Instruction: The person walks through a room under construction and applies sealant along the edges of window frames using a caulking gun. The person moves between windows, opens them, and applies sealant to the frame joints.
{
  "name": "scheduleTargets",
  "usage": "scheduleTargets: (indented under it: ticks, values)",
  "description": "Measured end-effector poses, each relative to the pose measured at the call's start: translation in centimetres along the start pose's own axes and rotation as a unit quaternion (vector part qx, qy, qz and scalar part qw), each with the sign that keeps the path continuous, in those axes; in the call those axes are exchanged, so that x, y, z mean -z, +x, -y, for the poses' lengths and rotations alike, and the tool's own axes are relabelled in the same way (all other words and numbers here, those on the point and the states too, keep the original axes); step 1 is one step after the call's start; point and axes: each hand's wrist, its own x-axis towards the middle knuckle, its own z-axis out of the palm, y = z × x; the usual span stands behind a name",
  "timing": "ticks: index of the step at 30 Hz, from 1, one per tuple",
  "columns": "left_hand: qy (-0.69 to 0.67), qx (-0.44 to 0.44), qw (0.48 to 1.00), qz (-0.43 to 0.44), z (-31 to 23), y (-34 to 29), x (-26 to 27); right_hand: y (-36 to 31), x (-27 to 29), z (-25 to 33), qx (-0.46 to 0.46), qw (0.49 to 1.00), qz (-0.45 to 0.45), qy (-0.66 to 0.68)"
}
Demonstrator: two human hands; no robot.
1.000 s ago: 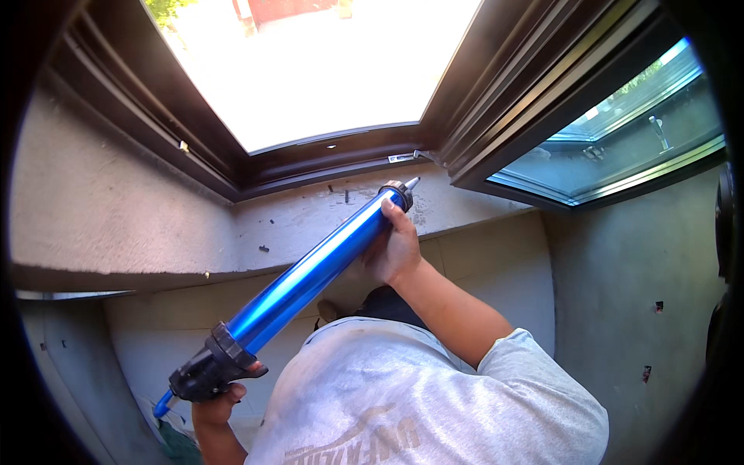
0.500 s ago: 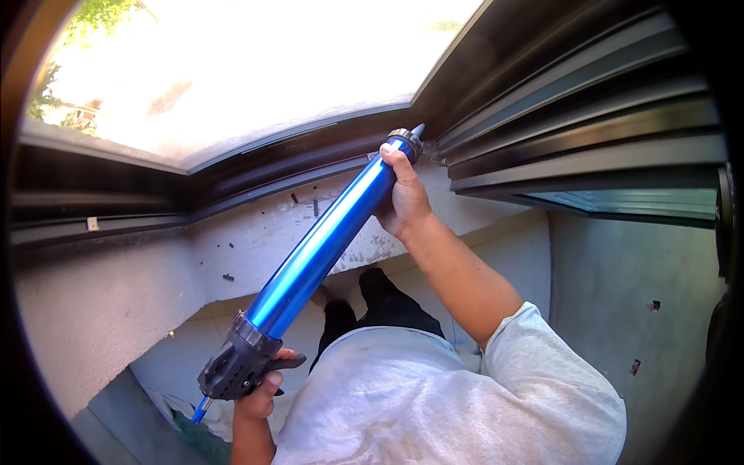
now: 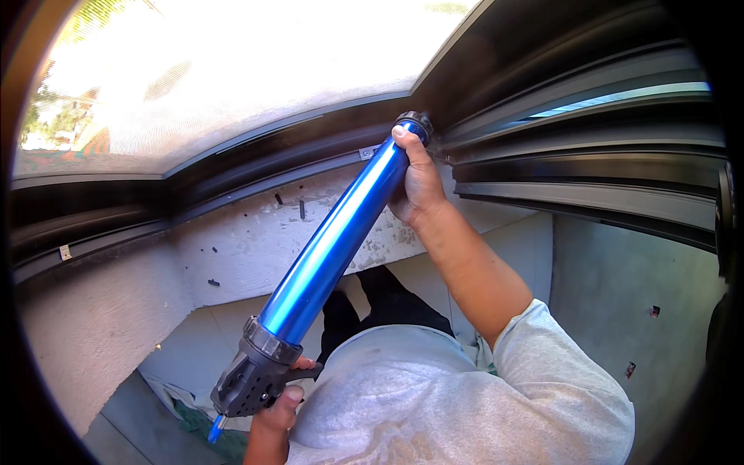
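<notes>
Lower left, the left hand point(image 3: 277, 409) gripped a caulking gun's point(image 3: 325, 256) handle point(image 3: 304, 374); upper centre, the right hand's point(image 3: 419, 189) fingers point(image 3: 415, 146) clasped its barrel point(image 3: 346, 225).

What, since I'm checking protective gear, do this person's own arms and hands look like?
The right hand and left hand show no gloves, and no watch or bracelet is visible. The right forearm is bare below a loose, light grey short sleeve of creased fabric. The left sleeve is out of view, and the left hand is partly hidden.
</notes>
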Motion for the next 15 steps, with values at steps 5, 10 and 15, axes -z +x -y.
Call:
scheduleTargets:
  ticks: [5, 10, 15]
  values:
    - [-0.010, -0.003, 1.000, 0.009, 0.6, -0.2, 0.2, 0.4, 0.9, -0.2, 0.000, 0.999, 0.025, 0.027]
    - [0.055, -0.024, 0.998, 0.020, 2.1, -0.9, 1.0, 0.8, 1.9, -0.9, -0.008, 0.998, 0.036, 0.057]
    - [0.031, -0.026, 0.999, 0.000, 0.4, -0.1, 1.0, 1.2, 1.7, -1.5, -0.006, 0.996, 0.049, 0.079]
